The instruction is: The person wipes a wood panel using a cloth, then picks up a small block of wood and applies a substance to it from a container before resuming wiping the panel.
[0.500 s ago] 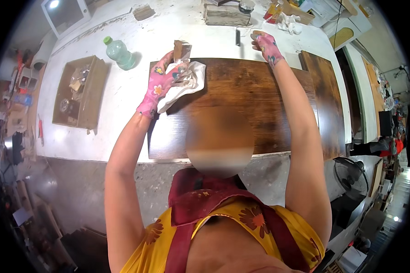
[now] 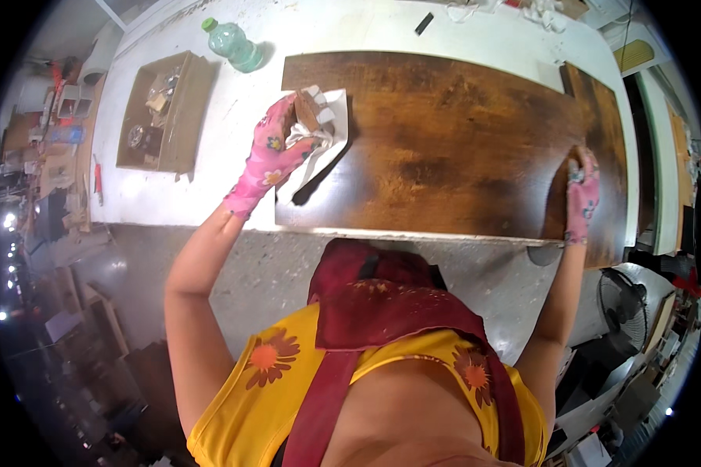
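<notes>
A dark brown wooden board (image 2: 444,148) with a glossy grain lies before me. Over its left end, my left hand (image 2: 271,156), in a pink flowered glove, is closed around a crumpled white cloth (image 2: 333,124) and a small brown block (image 2: 308,113) wrapped in clear or pale film. My right hand (image 2: 582,191), gloved alike, rests at the board's right end. Its fingers are bent together over a small greyish thing that I cannot make out. A second dark board (image 2: 604,117) lies to the right, partly behind that hand.
On the white table (image 2: 234,179) stand a cardboard box (image 2: 181,117) of small items and a green-capped bottle (image 2: 234,47) at the left. A small black bar (image 2: 424,23) lies beyond the board. A black fan (image 2: 621,300) stands on the floor at the right.
My right hand has come from beyond the board's far edge to its near right end. The left hand still grips the cloth and block. The view has shifted, so the table sits higher.
</notes>
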A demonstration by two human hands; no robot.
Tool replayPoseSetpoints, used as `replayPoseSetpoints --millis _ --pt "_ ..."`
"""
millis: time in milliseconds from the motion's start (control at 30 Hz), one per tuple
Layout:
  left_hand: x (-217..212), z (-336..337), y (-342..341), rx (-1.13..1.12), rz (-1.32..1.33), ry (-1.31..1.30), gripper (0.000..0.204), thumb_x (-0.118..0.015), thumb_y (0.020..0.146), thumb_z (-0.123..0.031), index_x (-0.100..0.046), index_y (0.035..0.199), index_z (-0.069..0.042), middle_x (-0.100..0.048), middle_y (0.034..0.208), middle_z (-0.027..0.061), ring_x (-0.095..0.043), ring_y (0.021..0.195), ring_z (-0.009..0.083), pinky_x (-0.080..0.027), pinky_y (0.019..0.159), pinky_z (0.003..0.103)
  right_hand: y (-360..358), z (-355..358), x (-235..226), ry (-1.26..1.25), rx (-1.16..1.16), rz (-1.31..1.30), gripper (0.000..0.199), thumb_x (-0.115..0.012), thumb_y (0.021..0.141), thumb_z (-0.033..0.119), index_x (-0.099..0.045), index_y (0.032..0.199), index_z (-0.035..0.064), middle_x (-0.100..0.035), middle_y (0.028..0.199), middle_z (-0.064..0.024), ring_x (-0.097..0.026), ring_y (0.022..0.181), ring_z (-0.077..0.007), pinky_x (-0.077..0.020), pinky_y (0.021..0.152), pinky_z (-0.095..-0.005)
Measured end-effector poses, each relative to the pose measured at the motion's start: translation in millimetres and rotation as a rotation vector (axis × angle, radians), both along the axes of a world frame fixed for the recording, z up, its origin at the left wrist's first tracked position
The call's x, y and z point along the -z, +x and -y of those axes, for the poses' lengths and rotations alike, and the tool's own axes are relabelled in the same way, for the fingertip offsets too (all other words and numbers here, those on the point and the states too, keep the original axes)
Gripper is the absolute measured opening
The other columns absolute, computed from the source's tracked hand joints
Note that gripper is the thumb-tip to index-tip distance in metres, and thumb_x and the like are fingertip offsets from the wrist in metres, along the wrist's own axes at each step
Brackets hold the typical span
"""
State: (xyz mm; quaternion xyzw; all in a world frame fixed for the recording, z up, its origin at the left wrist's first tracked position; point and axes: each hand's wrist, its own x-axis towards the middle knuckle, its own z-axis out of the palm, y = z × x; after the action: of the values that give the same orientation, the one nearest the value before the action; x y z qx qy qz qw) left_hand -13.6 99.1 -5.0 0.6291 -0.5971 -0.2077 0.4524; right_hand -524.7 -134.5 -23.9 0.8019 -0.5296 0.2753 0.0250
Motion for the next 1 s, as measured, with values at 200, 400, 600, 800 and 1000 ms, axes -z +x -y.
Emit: replayPoseSetpoints --millis 200,400,600,800,1000 --pt "-5 -19 -106 0.225 0.101 -0.121 0.055 -0.070 0.069 -0.006 -0.052 0.121 -0.006 -0.055 0.123 0.0127 -0.054 0.112 0.0243 -0.040 0.101 0.040 3 -6 -11 0.284 0.142 0.190 0.040 -0.054 0.094 0.026 -0.051 0.132 0.0131 -0.057 0.125 -0.0188 -0.054 0.117 -0.0288 -0.0385 0.098 -0.0308" --pt "4 -14 -171 0.311 0.059 -0.261 0.055 -0.069 0.072 -0.026 -0.052 0.122 -0.009 -0.058 0.121 0.0078 -0.054 0.113 0.0239 -0.037 0.102 0.044 5 -7 -12 0.306 0.131 0.213 0.041 -0.054 0.095 0.027 -0.051 0.132 0.0093 -0.058 0.124 -0.0171 -0.053 0.117 -0.0269 -0.0384 0.098 -0.0303" --pt "-16 -2 -69 -0.068 0.004 0.034 0.047 -0.066 0.079 -0.009 -0.048 0.122 -0.002 -0.056 0.109 0.0163 -0.055 0.106 0.0290 -0.046 0.093 0.040 -44 1 9 0.401 0.101 0.672 0.040 -0.058 0.092 0.023 -0.054 0.127 0.0041 -0.061 0.117 -0.0117 -0.056 0.111 -0.0183 -0.0400 0.095 -0.0264" --pt "35 133 12 -0.346 0.119 -0.052 0.059 -0.072 0.078 -0.008 -0.044 0.129 0.003 -0.059 0.111 0.0177 -0.060 0.102 0.0278 -0.048 0.090 0.038 -25 -8 25 0.229 -0.098 0.512 0.035 -0.044 0.098 0.018 -0.051 0.127 -0.0016 -0.061 0.119 -0.0134 -0.058 0.111 -0.0174 -0.0455 0.089 -0.0233" --pt "9 197 -199 0.218 0.379 -0.267 0.058 -0.071 0.076 -0.016 -0.049 0.128 -0.007 -0.060 0.103 0.0140 -0.058 0.093 0.0268 -0.049 0.083 0.038 -10 -13 -15 0.560 0.108 1.415 0.039 -0.044 0.099 0.019 -0.047 0.128 -0.0057 -0.062 0.116 -0.0189 -0.062 0.106 -0.0231 -0.0468 0.092 -0.0297"
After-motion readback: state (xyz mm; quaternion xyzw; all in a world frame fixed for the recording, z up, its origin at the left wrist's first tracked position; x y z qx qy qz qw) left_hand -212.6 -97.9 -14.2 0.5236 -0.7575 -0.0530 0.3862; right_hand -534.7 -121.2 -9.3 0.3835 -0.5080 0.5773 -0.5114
